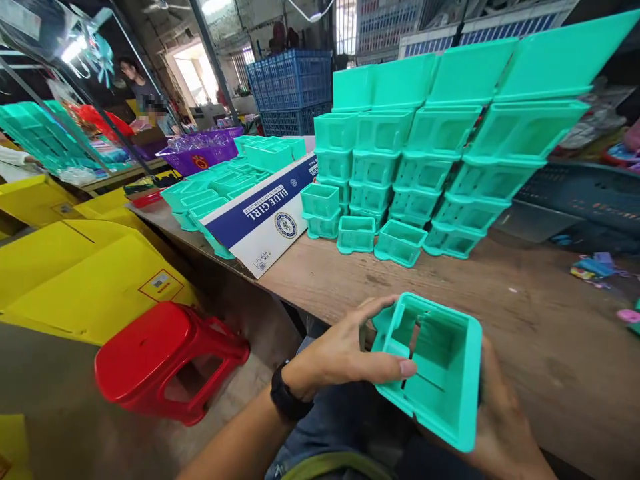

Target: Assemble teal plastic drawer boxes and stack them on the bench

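Hands met on the turquoise plastic box, held just above the wooden table's near edge: my left hand pinched its rim, my right hand cupped it from beneath. It looked light, stiff and smooth, so I judged the rim the safest hold.

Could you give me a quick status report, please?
Left hand grips the box rim. Right hand cups it from behind. Stacked boxes on the table ahead, apart.

L hand lower centre, thumb and fingers curled in a grip, watch on wrist. R hand lower right, palm cupped, fingers hidden.
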Demonstrator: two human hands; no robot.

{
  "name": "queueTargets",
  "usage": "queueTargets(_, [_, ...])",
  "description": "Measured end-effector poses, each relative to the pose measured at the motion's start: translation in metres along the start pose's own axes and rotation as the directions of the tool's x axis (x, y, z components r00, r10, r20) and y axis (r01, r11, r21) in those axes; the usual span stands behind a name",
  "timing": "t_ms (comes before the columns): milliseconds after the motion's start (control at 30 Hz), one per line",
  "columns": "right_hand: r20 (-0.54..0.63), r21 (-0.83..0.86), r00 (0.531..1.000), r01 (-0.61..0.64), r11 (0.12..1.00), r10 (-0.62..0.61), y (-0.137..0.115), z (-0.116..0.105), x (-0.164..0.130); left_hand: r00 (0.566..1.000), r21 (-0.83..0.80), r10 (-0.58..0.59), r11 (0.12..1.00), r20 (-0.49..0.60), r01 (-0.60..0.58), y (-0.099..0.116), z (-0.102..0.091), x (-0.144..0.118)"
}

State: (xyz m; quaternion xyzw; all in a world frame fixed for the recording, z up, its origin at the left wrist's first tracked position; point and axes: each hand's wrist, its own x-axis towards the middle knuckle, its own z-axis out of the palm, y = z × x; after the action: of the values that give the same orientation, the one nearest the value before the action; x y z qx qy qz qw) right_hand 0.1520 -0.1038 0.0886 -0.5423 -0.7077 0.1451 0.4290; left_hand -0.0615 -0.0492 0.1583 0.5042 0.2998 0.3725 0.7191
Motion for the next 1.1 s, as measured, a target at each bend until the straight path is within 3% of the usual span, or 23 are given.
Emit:
queueTargets(167, [-0.036,0.023,0.999,0.001,1.0,0.0,-0.006,0.001,0.001,0.99,-0.116,-0.07,0.99,0.121,0.084,-0.004,0.0,0.002])
queueTargets(400, [-0.016,0.053,1.0,0.024,0.998,-0.023,0.013,0.012,-0.002,0.995,-0.122,-0.099,0.987,0.013,0.1,-0.012,0.006,0.007])
queueTargets(700, [-0.016,0.062,0.998,0.063,0.996,-0.062,0.012,0.009,-0.001,0.999,-0.139,-0.044,0.989,0.02,0.046,-0.012,0.009,0.007])
queueTargets(967, [0.035,0.01,0.986,0.165,0.986,-0.165,0.02,0.005,0.004,0.996,-0.153,-0.073,0.985,0.046,0.08,-0.012,0.005,0.008])
queueTargets(1100, [0.05,0.027,0.992,0.115,0.993,-0.116,0.013,0.007,0.008,0.997,-0.157,-0.062,0.985,0.034,0.067,-0.013,0.005,0.009])
